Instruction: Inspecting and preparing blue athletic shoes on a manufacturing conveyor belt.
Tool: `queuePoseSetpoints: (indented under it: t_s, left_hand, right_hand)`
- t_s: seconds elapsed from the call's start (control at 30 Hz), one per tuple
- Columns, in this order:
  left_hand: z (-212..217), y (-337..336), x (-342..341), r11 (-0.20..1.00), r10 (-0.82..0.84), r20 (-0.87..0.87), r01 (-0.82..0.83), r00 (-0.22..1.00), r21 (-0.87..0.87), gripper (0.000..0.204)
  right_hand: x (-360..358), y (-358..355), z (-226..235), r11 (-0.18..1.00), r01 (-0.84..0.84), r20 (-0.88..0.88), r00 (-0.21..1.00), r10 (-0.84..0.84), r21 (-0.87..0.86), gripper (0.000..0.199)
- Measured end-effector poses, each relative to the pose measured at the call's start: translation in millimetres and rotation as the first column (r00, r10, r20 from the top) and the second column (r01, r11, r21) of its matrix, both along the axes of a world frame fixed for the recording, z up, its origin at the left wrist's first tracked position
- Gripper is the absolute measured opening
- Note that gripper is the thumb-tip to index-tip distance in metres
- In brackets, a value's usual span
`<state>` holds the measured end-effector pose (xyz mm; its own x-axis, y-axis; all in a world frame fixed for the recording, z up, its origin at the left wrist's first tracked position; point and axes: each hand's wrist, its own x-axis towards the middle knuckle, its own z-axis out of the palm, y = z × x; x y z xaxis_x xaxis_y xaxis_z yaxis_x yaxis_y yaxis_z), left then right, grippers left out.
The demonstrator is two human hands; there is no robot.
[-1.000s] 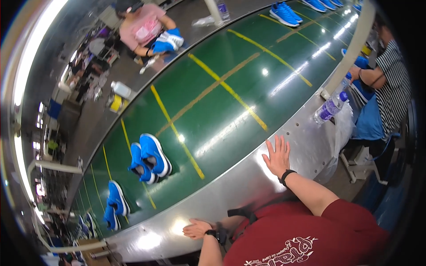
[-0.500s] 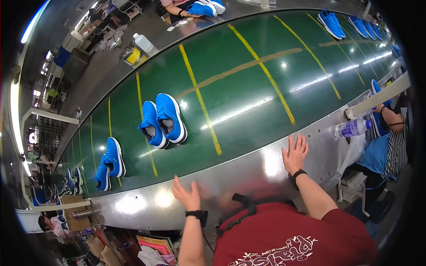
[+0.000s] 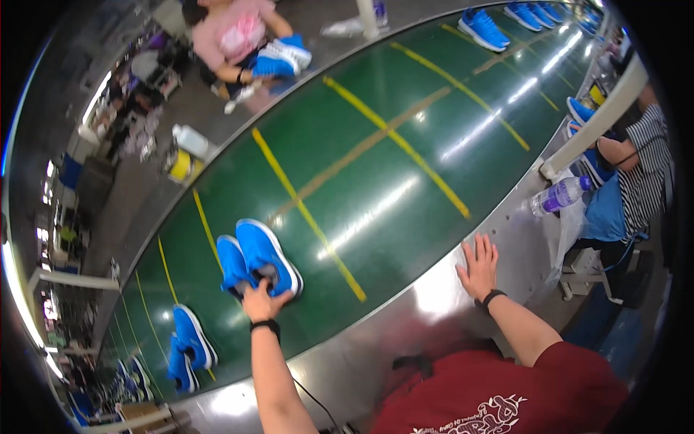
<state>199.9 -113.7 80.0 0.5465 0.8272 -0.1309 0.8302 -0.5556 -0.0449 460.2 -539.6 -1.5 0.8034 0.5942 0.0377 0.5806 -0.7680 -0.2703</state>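
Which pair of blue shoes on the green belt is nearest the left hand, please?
The pair with the left hand at its heels; the blue shoes farther left and the shoes at upper right lie well away.

Blue shoes (image 3: 259,249) partly behind left hand (image 3: 264,302)

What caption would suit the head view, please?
Left hand at a pair of blue shoes on a green belt.

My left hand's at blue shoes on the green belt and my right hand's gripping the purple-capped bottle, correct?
No: the head view shows your right hand open at the metal ledge, apart from the bottle. Your left hand is at blue shoes on the green belt.
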Motion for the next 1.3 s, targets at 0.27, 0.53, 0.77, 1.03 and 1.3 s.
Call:
queuePoseSetpoints:
  t_s: [0.27, 0.53, 0.77, 1.03, 1.3]
  left_hand:
    - [14, -88, 4, 0.999, 0.023, 0.129, -0.018, 0.991, -0.042, 0.066]
    - [46, -241, 4, 0.970, -0.209, 0.181, 0.227, 0.961, -0.091, 0.062]
    - [45, -343, 8, 0.969, -0.191, 0.156, 0.211, 0.969, -0.126, 0.062]
    - [17, -359, 2, 0.990, -0.131, 0.156, 0.139, 0.979, -0.039, 0.067]
    - [18, -364, 5, 0.993, -0.115, 0.149, 0.119, 0.982, -0.021, 0.065]
  right_hand:
    - [-3, -8, 5, 0.999, 0.019, 0.006, 1.000, -0.020, 0.038, 0.053]
    - [1, -4, -4, 0.999, -0.002, -0.014, 1.000, 0.003, 0.039, 0.055]
    - [0, -9, -5, 0.998, 0.009, -0.025, 1.000, -0.008, 0.057, 0.056]
    - [2, -9, -8, 0.995, 0.009, -0.013, 1.000, -0.008, 0.095, 0.056]
    - [1, -11, -6, 0.996, 0.017, 0.005, 1.000, -0.018, 0.089, 0.057]
